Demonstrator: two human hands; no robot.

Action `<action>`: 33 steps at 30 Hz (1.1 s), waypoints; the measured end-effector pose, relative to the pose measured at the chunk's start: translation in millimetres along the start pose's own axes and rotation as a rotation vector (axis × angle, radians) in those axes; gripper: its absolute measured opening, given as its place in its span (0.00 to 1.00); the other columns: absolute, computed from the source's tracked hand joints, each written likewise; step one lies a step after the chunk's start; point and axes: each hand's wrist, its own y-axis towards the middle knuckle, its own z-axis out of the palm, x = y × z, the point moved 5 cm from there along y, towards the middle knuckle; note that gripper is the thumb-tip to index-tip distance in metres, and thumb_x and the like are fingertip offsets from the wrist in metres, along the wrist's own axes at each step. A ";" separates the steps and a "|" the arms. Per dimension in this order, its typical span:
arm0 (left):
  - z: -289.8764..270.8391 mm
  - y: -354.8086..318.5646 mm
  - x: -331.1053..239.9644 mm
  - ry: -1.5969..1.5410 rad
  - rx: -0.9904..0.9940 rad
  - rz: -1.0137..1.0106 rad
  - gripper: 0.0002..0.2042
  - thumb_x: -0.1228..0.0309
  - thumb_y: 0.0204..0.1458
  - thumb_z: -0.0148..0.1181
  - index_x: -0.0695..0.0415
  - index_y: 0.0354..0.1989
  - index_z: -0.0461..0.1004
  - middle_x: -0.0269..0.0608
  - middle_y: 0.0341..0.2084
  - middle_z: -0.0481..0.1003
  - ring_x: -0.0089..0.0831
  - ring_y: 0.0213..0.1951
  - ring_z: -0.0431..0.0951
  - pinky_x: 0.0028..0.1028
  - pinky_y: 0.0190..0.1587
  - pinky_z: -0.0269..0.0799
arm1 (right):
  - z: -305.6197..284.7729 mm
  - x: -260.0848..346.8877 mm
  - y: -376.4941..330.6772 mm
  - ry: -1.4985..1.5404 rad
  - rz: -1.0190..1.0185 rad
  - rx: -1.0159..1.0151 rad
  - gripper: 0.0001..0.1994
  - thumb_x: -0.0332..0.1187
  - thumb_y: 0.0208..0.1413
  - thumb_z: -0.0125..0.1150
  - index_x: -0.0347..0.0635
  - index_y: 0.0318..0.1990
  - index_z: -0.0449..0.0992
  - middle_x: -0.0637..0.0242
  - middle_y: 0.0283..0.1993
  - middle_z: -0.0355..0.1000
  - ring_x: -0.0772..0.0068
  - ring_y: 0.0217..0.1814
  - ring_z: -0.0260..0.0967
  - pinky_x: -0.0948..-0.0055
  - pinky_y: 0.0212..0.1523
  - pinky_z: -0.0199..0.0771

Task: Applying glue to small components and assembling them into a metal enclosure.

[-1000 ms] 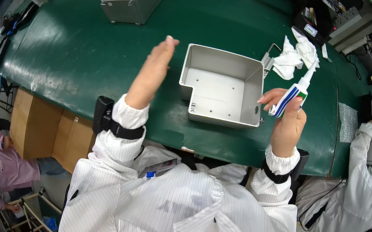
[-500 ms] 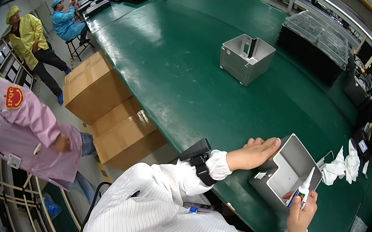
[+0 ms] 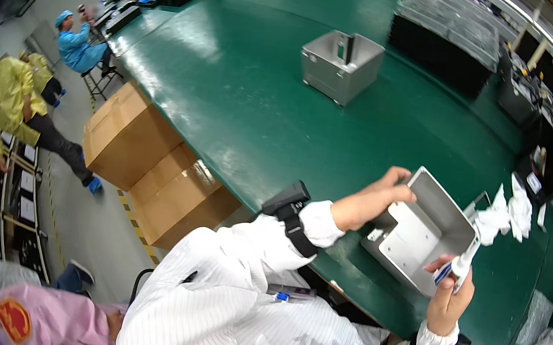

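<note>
A grey open-topped box (image 3: 420, 229) with a stepped wall sits tilted in view at the near right of the green table. My left hand (image 3: 376, 200) grips its far left corner, thumb at the rim and fingers around the outside. In my right hand (image 3: 448, 304) is a small white glue bottle (image 3: 459, 267) with a tapered nozzle, held over the box's right end. The nozzle points up and away, close to the right wall; whether its tip touches the wall I cannot tell.
Crumpled white tissues (image 3: 503, 216) lie right of the box. Farther off stand a second grey box (image 3: 342, 66) and clear trays (image 3: 451, 26) on a black stack. Cardboard boxes (image 3: 172, 184) are left of the green table (image 3: 231, 92). Someone in pink (image 3: 57, 326) is at lower left.
The view has shifted. My left hand has changed its hold at the box's corner, and the glue bottle has tipped closer to the right wall. The person in pink has moved toward the lower edge.
</note>
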 end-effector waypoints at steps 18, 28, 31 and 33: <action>29.1 -17.9 -71.1 0.608 0.046 0.672 0.36 0.68 0.30 0.57 0.55 0.56 0.57 0.46 0.46 0.59 0.40 0.47 0.62 0.37 0.49 0.62 | -11.0 2.9 -14.1 -0.173 0.359 -0.036 0.14 0.37 0.51 0.63 0.34 0.25 0.72 0.64 0.13 0.65 0.78 0.12 0.59 0.77 0.15 0.56; 23.9 -27.3 -62.4 0.601 0.143 0.740 0.41 0.68 0.25 0.55 0.56 0.57 0.52 0.43 0.46 0.56 0.37 0.46 0.60 0.35 0.52 0.57 | 27.7 -0.1 -7.6 -0.405 0.217 0.028 0.17 0.39 0.50 0.61 0.34 0.18 0.70 0.53 0.12 0.63 0.51 0.14 0.64 0.65 0.16 0.62; 16.9 -30.6 -58.6 0.674 0.161 0.771 0.42 0.67 0.23 0.54 0.57 0.57 0.51 0.44 0.47 0.55 0.38 0.47 0.60 0.35 0.53 0.56 | 37.9 0.2 -3.4 -0.447 0.156 0.029 0.15 0.38 0.49 0.61 0.33 0.21 0.73 0.53 0.13 0.65 0.51 0.15 0.66 0.64 0.18 0.66; 16.6 -32.1 -55.7 0.687 0.175 0.773 0.43 0.66 0.21 0.54 0.56 0.57 0.51 0.46 0.47 0.54 0.40 0.48 0.59 0.36 0.54 0.54 | 43.2 -3.4 -2.5 -0.473 0.116 0.032 0.14 0.37 0.48 0.61 0.33 0.22 0.74 0.53 0.14 0.67 0.51 0.16 0.67 0.63 0.19 0.68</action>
